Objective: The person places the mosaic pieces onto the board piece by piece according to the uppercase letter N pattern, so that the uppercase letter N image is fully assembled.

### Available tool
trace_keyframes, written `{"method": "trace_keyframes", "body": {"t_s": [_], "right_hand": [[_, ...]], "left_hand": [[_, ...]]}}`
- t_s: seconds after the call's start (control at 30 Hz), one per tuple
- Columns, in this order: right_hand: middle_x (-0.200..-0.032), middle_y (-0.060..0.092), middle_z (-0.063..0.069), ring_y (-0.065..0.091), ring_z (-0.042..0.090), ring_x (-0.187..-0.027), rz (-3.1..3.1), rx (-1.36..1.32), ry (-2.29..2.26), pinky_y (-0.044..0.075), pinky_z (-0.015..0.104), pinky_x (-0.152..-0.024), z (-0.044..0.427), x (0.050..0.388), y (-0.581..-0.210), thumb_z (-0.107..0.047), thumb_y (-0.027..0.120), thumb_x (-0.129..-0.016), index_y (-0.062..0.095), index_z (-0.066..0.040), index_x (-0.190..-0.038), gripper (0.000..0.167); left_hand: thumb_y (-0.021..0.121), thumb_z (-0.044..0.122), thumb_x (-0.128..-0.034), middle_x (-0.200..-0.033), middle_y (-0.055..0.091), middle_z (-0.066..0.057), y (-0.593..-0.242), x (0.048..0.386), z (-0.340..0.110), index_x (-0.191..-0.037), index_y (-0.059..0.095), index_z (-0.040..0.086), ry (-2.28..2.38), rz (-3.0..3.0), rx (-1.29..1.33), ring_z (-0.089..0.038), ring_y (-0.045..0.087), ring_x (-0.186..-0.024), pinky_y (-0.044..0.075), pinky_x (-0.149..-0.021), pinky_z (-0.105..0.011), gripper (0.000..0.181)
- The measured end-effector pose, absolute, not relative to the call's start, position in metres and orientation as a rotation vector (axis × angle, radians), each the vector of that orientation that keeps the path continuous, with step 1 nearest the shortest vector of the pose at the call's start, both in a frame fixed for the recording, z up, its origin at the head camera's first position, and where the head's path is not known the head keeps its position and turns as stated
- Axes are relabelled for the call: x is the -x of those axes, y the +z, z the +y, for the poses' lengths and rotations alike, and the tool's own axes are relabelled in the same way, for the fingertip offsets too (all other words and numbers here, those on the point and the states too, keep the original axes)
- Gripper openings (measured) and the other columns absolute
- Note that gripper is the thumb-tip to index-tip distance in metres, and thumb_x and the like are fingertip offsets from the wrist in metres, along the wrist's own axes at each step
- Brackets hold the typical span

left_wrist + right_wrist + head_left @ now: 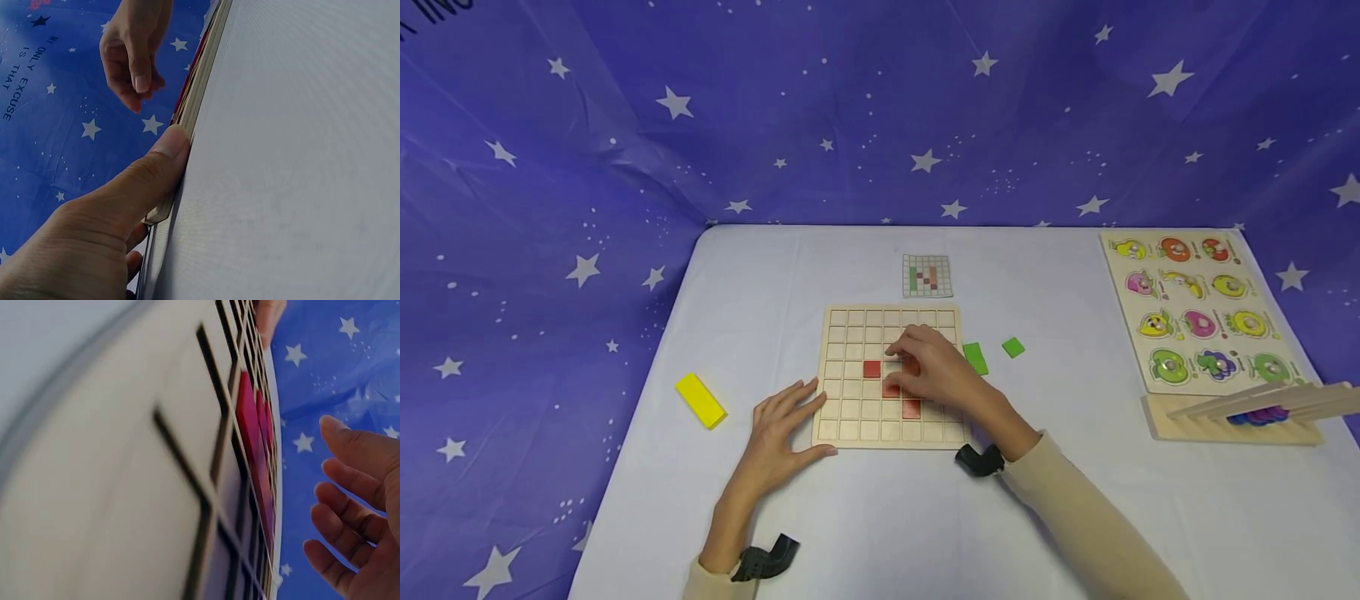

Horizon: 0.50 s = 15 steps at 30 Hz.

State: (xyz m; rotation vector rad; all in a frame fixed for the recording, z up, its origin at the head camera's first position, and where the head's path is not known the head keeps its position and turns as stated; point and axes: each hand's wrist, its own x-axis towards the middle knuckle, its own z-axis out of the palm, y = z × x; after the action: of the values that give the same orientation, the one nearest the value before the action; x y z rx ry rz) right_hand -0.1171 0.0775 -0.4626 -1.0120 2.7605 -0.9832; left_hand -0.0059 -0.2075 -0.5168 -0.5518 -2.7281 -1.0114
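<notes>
A wooden grid board [853, 429] lies on the white table. Several red tiles sit in its cells, among them one red tile [872, 369] left of the right hand and another [912, 409] below it. My left hand [777, 432] rests against the board's left side with fingers spread; in the left wrist view its thumb [147, 178] touches the edge. Over the board's right half hovers my right hand [934, 367], covering some cells. Its fingers [340, 506] are loosely bent, and nothing shows between them in the right wrist view.
Behind the board lies a small pattern card [927, 276]. Two green pieces, one larger [976, 358] and one small [1013, 347], lie to its right. A yellow block [701, 400] is at left. A fruit puzzle [1210, 308] and a slotted wooden stand [1232, 425] occupy the right side.
</notes>
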Motion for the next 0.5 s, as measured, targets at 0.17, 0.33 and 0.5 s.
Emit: {"method": "trace_keyframes", "body": {"t_s": [0.17,0.33,0.5], "right_hand": [[-0.101,0.064,0.002,0.056,0.015,-0.094,2.771,1.004,-1.010,0.048,0.035,-0.087,0.102,0.117,-0.461,-0.025,0.080,-0.082,0.071,-0.008,-0.106,0.031],[-0.102,0.064,0.003,0.056,0.015,-0.095,2.769,0.911,-0.988,0.048,0.037,-0.088,0.128,0.116,-0.461,-0.024,0.081,-0.082,0.071,-0.009,-0.105,0.029],[-0.102,0.064,0.002,0.055,0.018,-0.093,2.772,0.866,-0.963,0.047,0.037,-0.085,0.150,0.114,-0.464,-0.024,0.080,-0.082,0.070,-0.009,-0.104,0.029]], "left_hand": [[0.091,0.038,-0.0619,-0.147,0.051,-0.009,-0.516,0.005,-0.207,-0.134,0.060,0.011,-1.012,-2.722,0.559,-0.033,0.041,-0.137,0.024,-0.102,-0.049,0.083],[0.091,0.037,-0.0621,-0.148,0.050,-0.009,-0.515,0.005,-0.207,-0.135,0.060,0.011,-1.010,-2.733,0.553,-0.033,0.040,-0.138,0.024,-0.102,-0.049,0.083],[0.091,0.037,-0.0622,-0.148,0.050,-0.009,-0.516,0.005,-0.208,-0.135,0.060,0.011,-1.007,-2.734,0.553,-0.033,0.040,-0.138,0.024,-0.102,-0.049,0.083]]}}
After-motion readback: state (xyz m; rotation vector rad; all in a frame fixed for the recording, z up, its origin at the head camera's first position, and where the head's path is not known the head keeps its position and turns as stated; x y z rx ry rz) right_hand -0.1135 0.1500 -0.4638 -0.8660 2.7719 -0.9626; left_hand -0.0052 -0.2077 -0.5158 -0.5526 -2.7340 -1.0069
